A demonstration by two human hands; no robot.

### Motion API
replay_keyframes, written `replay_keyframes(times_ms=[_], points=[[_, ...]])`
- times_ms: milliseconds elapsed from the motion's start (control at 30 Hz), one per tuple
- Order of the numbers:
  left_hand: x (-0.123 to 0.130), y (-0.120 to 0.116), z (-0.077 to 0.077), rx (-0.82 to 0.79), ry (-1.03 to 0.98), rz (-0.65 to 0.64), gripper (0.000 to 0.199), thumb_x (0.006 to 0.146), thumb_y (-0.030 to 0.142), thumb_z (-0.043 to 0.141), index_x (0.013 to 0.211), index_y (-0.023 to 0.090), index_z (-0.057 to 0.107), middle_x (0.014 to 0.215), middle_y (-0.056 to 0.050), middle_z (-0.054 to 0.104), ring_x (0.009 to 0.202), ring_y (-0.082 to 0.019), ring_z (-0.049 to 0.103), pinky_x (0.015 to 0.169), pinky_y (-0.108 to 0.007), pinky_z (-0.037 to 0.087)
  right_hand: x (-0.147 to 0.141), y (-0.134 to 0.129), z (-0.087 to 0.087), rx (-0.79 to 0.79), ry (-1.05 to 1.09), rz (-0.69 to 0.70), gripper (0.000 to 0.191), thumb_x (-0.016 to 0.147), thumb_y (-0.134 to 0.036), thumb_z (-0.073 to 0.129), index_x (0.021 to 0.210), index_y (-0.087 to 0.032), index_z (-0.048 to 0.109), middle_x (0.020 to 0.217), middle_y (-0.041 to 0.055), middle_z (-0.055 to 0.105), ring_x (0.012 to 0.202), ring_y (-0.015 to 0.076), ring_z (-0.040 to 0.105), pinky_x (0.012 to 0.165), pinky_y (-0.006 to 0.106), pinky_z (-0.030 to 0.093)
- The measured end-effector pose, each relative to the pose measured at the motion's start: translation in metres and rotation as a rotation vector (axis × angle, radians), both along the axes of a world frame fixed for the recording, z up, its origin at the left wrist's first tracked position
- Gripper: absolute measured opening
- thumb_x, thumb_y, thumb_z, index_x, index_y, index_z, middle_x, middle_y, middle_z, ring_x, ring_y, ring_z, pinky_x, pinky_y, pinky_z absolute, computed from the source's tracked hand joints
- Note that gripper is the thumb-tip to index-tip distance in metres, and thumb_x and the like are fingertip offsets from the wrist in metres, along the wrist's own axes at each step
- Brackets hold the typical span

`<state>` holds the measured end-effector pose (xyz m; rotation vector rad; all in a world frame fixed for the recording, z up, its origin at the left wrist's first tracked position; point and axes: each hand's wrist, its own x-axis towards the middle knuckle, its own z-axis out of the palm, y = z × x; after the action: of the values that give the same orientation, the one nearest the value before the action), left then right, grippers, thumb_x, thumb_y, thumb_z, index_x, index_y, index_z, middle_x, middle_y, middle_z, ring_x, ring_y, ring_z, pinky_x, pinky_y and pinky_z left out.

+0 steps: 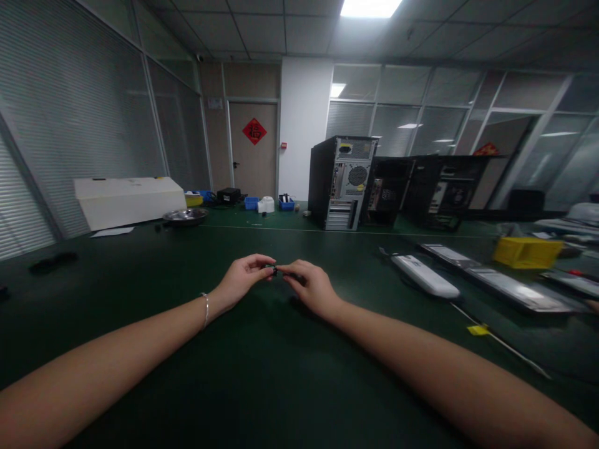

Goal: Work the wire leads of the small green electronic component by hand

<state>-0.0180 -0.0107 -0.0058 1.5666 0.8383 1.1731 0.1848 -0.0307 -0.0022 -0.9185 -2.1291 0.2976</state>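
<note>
Above the green tabletop [224, 355], my left hand [241, 280] pinches a small dark part with a bit of green [274, 270] between thumb and fingers. The part is too small to name exactly. My right hand [313, 287] comes in from the other side, its index finger stretched out with the tip at the part. The right thumb sits lower, apart from that finger, and I see nothing held between them. A bracelet [205, 310] circles my left wrist.
Computer cases [344, 181] stand at the back right. To the right lie a white power strip [425, 276], long metallic panels [496, 277], a yellow bin [528, 251] and a cable with a yellow tag [478, 330]. A metal bowl [185, 216] and white box [131, 202] are back left.
</note>
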Motion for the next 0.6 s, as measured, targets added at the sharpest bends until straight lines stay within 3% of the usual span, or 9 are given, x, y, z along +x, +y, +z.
replay_keyframes(times_ms=[200,600], points=[[0.0001,-0.0022,0.0037,0.027,0.037,0.029,0.024,0.07,0.025,0.071,0.092,0.016,0.068,0.088,-0.005,0.069,0.079,-0.017,0.064,0.078,-0.033,0.052,0.0011,-0.0007,0.0001,0.006,-0.009,0.004,0.031,0.084,-0.018,0.054,0.112,-0.028,0.061,0.096,0.0025,0.063,0.089,0.0168,0.055,0.078,0.029,0.042],[0.0025,-0.0026,0.001,-0.073,-0.063,0.026,0.026,0.067,0.025,0.073,0.091,0.015,0.069,0.091,-0.006,0.07,0.079,-0.016,0.065,0.077,-0.031,0.052,-0.0007,0.0005,-0.0027,-0.043,0.059,0.019,0.03,0.084,-0.019,0.055,0.112,-0.028,0.061,0.097,0.003,0.063,0.091,0.0169,0.056,0.081,0.031,0.042]])
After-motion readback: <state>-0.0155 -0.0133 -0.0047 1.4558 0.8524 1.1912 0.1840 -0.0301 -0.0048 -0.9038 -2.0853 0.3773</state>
